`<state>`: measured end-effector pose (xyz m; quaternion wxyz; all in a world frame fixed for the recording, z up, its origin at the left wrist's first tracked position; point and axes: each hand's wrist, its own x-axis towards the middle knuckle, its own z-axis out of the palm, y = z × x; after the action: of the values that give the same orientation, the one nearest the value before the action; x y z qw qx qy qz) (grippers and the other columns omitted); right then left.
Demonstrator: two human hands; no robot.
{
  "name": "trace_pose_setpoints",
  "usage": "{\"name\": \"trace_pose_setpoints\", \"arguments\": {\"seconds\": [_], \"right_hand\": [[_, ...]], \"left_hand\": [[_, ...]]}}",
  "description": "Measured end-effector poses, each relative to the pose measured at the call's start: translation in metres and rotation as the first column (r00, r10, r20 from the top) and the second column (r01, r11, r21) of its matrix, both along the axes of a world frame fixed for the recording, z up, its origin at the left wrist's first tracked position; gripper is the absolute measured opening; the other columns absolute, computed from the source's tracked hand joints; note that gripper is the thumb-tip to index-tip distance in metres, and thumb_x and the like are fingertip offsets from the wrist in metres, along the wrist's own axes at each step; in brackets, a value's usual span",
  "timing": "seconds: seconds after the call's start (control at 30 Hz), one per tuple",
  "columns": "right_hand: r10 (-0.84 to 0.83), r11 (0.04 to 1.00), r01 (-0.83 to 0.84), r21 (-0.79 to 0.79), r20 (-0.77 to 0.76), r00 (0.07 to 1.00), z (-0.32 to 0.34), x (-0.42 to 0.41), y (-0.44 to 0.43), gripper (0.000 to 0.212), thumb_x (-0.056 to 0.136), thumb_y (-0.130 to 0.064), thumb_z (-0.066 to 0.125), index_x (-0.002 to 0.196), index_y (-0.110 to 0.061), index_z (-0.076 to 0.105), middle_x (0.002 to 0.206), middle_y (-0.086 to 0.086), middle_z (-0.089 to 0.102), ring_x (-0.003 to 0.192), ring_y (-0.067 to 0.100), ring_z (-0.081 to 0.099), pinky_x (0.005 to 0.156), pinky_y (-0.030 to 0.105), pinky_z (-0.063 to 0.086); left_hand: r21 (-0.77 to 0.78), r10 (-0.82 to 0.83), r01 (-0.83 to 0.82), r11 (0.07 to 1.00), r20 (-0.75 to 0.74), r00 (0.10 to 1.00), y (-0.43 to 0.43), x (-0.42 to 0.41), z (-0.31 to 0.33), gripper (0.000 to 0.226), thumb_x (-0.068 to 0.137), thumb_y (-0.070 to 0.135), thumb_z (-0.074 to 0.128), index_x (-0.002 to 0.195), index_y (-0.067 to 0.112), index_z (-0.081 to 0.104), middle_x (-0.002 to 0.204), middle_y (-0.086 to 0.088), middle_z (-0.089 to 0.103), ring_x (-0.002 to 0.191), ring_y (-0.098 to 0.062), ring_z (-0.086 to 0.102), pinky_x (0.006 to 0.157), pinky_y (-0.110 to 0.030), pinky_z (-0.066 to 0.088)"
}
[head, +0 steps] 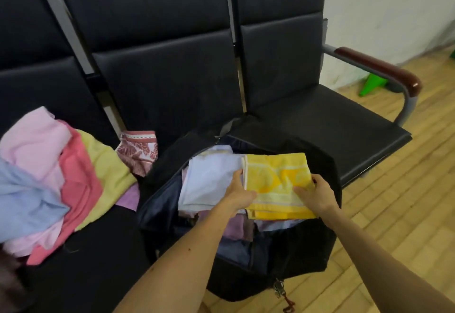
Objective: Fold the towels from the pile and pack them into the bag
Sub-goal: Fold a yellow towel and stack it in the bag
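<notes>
Both the left hand (pixel 240 193) and right hand (pixel 317 195) grip a folded yellow towel (pixel 277 184) over the open bag (pixel 295 258) (already holding several), while an unfolded pile (pixel 54 182) waits left of the hands.

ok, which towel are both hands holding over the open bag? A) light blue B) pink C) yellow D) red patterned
C: the left hand and right hand each grip a side of the folded yellow towel above the open bag; the pink one lies in the pile.
</notes>
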<state>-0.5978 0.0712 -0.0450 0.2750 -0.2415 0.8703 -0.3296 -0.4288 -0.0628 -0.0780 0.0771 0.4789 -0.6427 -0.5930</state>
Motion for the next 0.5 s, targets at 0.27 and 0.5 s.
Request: {"name": "trace_pose_setpoints", "arguments": {"seconds": [0.27, 0.5], "right_hand": [[0.103, 0.977, -0.051, 0.208, -0.249, 0.963, 0.032, 0.043, 0.001, 0.081, 0.09, -0.037, 0.064, 0.153, -0.011, 0.02, 0.153, 0.018, 0.031, 0.14, 0.042, 0.027, 0.11, 0.054, 0.03], [0.433, 0.877, -0.474, -0.08, -0.297, 0.851, 0.059, 0.205, -0.014, 0.044, 0.09, -0.019, 0.066, 0.131, -0.011, 0.054, 0.128, 0.011, 0.06, 0.121, 0.029, 0.053, 0.099, 0.036, 0.039]], "left_hand": [[0.04, 0.121, -0.118, 0.992, -0.08, 0.989, -0.007, 0.053, 0.045, 0.047, 0.092, 0.013, 0.063, 0.133, 0.023, 0.044, 0.116, -0.013, 0.064, 0.085, -0.022, 0.065, 0.073, -0.038, 0.057], [-0.075, 0.379, -0.415, 0.907, -0.282, 0.881, 0.019, 0.222, 0.096, 0.006, 0.095, 0.007, 0.062, 0.096, 0.012, 0.064, 0.079, -0.007, 0.067, 0.057, -0.012, 0.061, 0.051, -0.021, 0.049]]}}
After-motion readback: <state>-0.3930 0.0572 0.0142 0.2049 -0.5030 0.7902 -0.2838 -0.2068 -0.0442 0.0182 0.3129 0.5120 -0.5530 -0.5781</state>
